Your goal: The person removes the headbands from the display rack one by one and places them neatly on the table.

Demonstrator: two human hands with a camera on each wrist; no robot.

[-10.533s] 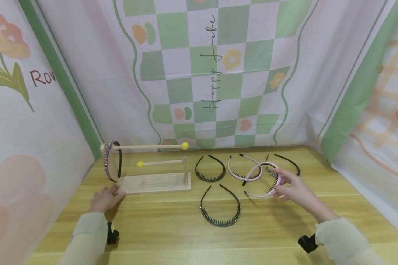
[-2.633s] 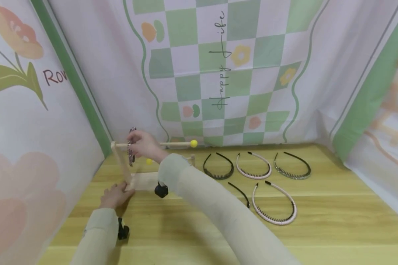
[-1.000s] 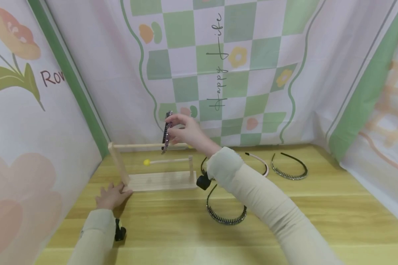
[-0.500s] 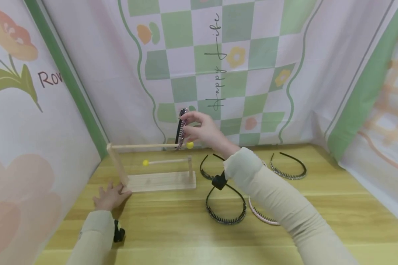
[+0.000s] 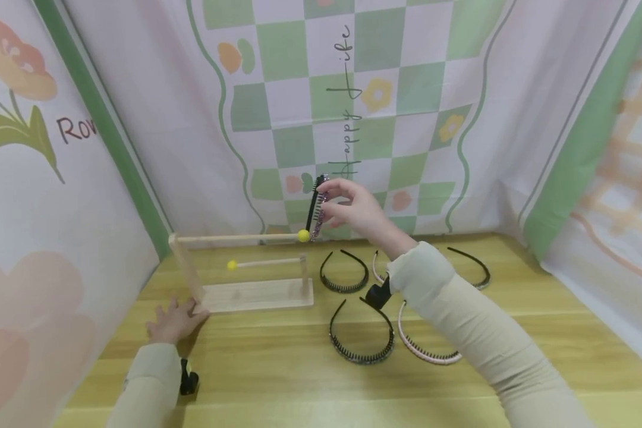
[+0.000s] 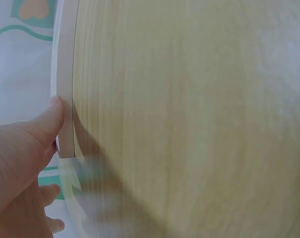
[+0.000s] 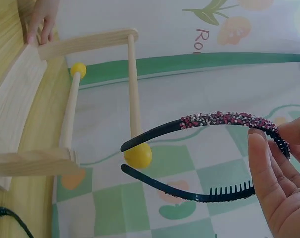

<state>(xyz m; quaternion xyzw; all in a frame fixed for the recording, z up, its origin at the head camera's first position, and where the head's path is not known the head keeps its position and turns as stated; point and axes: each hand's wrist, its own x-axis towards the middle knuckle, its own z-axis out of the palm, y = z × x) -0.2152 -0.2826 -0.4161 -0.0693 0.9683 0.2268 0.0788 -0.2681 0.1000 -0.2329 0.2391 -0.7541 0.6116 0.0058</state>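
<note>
My right hand (image 5: 355, 208) pinches a headband covered in pink and silver rhinestones (image 7: 229, 119) by its curved top. Its two black toothed arms point at the yellow ball (image 7: 139, 155) on the upper rod's end, one tip on either side in the right wrist view. The wooden headband stand (image 5: 257, 295) has two rods, both bare. My left hand (image 5: 173, 324) holds the left end of the stand's base between thumb and index finger, its other fingers spread by the table. In the left wrist view the thumb (image 6: 51, 119) presses the base's edge.
Right of the stand, a black headband (image 5: 345, 289) and a dark rhinestone headband (image 5: 362, 358) lie on the wooden table (image 5: 278, 380). A pink headband (image 5: 433, 359) and others lie partly hidden under the right sleeve (image 5: 471, 321). A printed curtain (image 5: 289, 107) hangs behind.
The rhinestone headband has come off the upper rod, moving right along it to its ball end in my right hand. Earlier, the pink headband was set down on the table. My left hand stays.
</note>
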